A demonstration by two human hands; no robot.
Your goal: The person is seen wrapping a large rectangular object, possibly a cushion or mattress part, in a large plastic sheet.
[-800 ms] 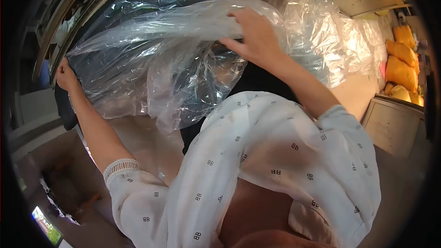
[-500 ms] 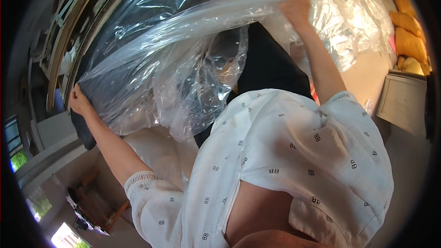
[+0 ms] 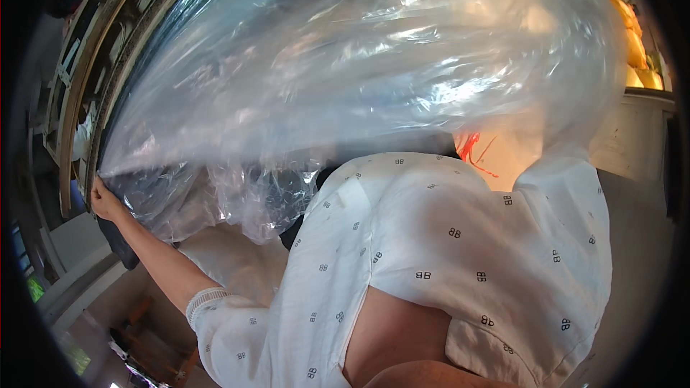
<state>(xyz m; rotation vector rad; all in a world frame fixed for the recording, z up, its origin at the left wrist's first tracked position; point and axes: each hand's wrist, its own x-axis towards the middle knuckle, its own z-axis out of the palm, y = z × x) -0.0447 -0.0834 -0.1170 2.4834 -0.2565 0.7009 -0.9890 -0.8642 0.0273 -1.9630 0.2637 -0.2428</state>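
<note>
A large sheet of clear plastic film billows across the upper half of the view, smeared by motion in places. At the far left, my left hand is closed, pinching the sheet's near left corner. My right hand and forearm are hidden behind the raised film on the right. More crumpled clear plastic hangs below the sheet's near edge, in front of my body. Black cloth shows in part between the film and my white printed top.
Wooden slats or a frame stand along the left, close to my left hand. Yellow-orange packages are stacked at the far right on a pale cabinet. Red strands lie on a pale surface beside my lap.
The film has risen and spread toward the right, and now covers my right hand and arm, which were visible gripping its edge. My left hand has shifted slightly left and nearer, still pinching the film.
</note>
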